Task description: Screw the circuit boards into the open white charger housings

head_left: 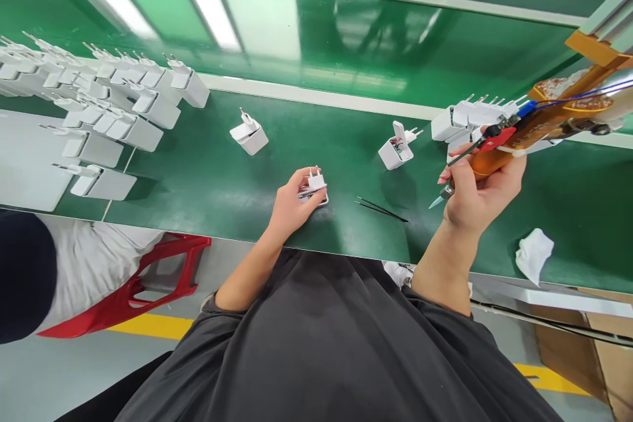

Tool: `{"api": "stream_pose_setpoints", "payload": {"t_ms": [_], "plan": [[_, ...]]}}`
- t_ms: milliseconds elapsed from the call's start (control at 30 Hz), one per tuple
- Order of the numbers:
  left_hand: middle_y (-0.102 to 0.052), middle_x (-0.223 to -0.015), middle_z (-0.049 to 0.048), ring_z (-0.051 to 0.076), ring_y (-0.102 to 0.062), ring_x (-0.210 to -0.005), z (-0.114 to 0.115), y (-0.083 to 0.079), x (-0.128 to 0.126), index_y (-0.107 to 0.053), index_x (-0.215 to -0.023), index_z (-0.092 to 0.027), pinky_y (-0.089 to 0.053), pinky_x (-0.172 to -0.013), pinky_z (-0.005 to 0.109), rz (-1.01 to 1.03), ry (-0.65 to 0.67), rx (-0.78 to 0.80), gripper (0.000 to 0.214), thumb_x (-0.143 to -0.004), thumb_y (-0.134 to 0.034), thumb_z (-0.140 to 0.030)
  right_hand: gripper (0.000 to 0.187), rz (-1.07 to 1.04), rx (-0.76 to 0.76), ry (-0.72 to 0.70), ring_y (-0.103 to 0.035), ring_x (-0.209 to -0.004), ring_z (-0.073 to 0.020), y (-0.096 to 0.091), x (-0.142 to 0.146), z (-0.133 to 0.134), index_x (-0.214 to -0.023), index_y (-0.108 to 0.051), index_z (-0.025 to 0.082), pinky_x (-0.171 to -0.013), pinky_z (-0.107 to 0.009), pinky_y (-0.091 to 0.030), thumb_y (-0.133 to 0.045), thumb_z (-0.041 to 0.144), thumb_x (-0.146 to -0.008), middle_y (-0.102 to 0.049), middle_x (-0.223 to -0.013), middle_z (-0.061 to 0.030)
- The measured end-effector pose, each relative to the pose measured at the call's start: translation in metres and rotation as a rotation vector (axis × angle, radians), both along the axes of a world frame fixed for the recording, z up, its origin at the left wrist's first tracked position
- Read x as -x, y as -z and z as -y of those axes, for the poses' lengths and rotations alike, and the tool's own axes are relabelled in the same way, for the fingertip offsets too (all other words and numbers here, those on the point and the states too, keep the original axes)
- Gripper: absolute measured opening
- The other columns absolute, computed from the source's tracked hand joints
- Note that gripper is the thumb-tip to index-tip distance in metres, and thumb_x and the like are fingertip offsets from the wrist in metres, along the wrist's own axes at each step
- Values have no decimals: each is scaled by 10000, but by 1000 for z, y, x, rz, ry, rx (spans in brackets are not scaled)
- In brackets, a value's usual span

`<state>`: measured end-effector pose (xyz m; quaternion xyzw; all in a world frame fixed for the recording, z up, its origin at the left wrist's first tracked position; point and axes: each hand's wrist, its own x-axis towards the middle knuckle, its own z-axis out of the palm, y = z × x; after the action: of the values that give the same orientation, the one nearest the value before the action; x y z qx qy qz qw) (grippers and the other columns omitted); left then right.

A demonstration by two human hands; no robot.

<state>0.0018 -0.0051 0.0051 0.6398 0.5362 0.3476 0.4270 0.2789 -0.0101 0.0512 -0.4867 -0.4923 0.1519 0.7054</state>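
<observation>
My left hand (293, 203) is closed around a white plug charger (317, 180), whose two prongs point up above the bench. Its lid looks ajar, though my fingers partly cover it. In my right hand (475, 191) is an amber glue dispenser (537, 125) with a red lever and a pale tapered nozzle, tip angled down over the bench. Between my hands lie black tweezers (380, 209). Just beyond them stands an open charger (396, 146) with red inside showing. Another charger (250, 134), lid tilted, stands at the left of centre.
Several white chargers (103, 145) crowd the green bench (212, 204) at the left; more chargers (450, 124) stand behind my right hand. A crumpled white tissue (534, 256) lies at the right. A red stool (182, 270) and a person's dark sleeve (24, 277) are at the lower left.
</observation>
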Motion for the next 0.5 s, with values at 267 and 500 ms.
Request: {"api": "stream_pose_setpoints", "payload": {"t_ms": [267,500], "plan": [[-725,-931,-8,116,-706,-848,2,9,-6,-541,-1130,-210,-538,-785,216,-129,-92,-258,360,-776,-603,-212,247,46,16,44,-538,-505,-99,-2,4,-1,-1002,-617,251,-436,-229,-445,-694,245,-767,-626,-733,28],[-740,-920,-13,113,-706,-845,3,11,-7,-543,-1123,-215,-529,-785,217,-135,-61,-314,351,-784,-632,-219,237,47,20,46,-505,-476,-80,-1,5,-1,-985,-583,228,-424,-226,-424,-697,263,-780,-641,-784,13]]}}
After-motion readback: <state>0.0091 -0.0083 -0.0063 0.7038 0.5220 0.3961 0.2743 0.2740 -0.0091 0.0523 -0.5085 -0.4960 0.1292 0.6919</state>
